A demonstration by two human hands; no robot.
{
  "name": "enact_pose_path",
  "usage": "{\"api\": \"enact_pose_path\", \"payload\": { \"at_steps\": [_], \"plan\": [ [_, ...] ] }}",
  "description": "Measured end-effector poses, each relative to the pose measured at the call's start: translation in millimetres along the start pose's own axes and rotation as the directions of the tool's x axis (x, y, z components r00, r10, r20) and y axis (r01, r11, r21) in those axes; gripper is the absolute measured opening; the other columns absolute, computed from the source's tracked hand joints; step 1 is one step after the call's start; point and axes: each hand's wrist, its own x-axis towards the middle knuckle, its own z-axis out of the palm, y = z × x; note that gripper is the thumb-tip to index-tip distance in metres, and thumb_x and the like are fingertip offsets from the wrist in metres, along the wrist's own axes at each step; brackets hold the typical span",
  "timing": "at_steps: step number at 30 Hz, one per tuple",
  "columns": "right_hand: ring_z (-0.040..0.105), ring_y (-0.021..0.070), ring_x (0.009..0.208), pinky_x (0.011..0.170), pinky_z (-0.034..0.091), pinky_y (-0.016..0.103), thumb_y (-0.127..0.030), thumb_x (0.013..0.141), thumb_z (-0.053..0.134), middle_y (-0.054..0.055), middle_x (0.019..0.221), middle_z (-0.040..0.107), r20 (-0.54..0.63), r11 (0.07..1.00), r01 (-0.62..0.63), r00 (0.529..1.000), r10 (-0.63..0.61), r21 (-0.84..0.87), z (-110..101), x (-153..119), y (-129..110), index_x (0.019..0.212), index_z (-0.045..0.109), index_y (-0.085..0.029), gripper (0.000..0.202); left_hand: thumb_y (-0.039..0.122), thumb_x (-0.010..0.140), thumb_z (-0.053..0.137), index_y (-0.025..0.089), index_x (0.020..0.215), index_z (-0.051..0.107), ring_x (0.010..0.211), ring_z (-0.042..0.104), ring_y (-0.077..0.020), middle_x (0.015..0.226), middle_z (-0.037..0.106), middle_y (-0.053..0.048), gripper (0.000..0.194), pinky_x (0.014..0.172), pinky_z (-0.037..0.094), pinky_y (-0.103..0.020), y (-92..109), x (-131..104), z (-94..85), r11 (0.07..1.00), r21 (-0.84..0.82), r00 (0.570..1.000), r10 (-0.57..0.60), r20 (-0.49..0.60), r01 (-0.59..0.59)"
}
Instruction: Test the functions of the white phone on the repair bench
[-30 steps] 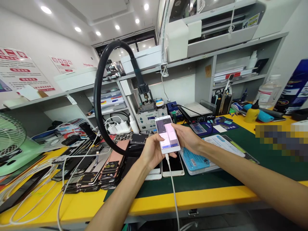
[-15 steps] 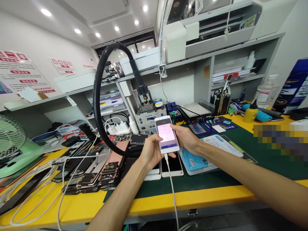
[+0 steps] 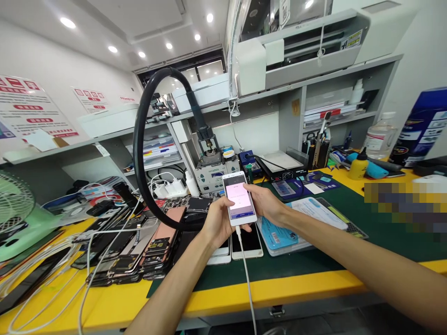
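A single view is given, taken from a camera worn on the head and directed forward and down over a yellow table with a green mat (image 3: 279,274). The bare hands (image 3: 235,211) are seen from behind at close range, near the middle of the frame. The white ceiling (image 3: 150,21) is taken in at the upper left, the grey shelving (image 3: 291,111) farther off. No second view is shared.

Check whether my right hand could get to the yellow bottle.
Probably: your right hand must first leave the phone, but only flat packets and the green mat seem to lie between it and the yellow bottle.
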Motion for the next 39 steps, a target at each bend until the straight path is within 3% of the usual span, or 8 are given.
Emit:
{"api": "enact_pose_path", "payload": {
  "at_steps": [5,18,39],
  "plan": [
    [0.068,0.0221,0.069,0.053,0.053,0.029,-0.047,0.099,0.036,0.011,0.09,0.075,0.024,1.0,0.007,1.0,-0.007,0.007,-1,1,1,0.112,0.065,-0.014,0.046,0.016,0.074,0.045,0.006,0.127,0.053,0.074,0.071,-0.0275,0.096,0.071,-0.015,0.054,0.059,0.062,-0.041,2,-1,0.7,0.999,-0.044,1.0,-0.008,0.029,0.009],
    [0.064,0.0206,0.052,0.046,0.051,0.029,-0.048,0.098,0.032,0.009,0.071,0.072,0.067,1.0,0.007,0.998,-0.006,-0.014,-5,6,6,0.105,0.064,-0.012,0.049,0.02,0.075,0.045,0.006,0.127,0.054,0.075,0.071,-0.0296,0.095,0.072,-0.016,0.055,0.059,0.06,-0.042,1,2,-6.6,0.996,-0.076,0.996,-0.028,0.086,0.034],
    [0.061,0.0191,0.046,0.039,0.054,0.031,-0.042,0.099,0.035,0.007,0.062,0.068,0.054,0.999,-0.041,0.998,0.04,0.003,-7,9,3,0.099,0.063,-0.013,0.04,0.017,0.084,0.041,0.006,0.124,0.058,0.064,0.069,-0.027,0.082,0.071,-0.013,0.045,0.049,0.059,-0.039,3,-2,1.1,0.999,0.044,0.997,0.021,-0.077,-0.018]
  ]
}}
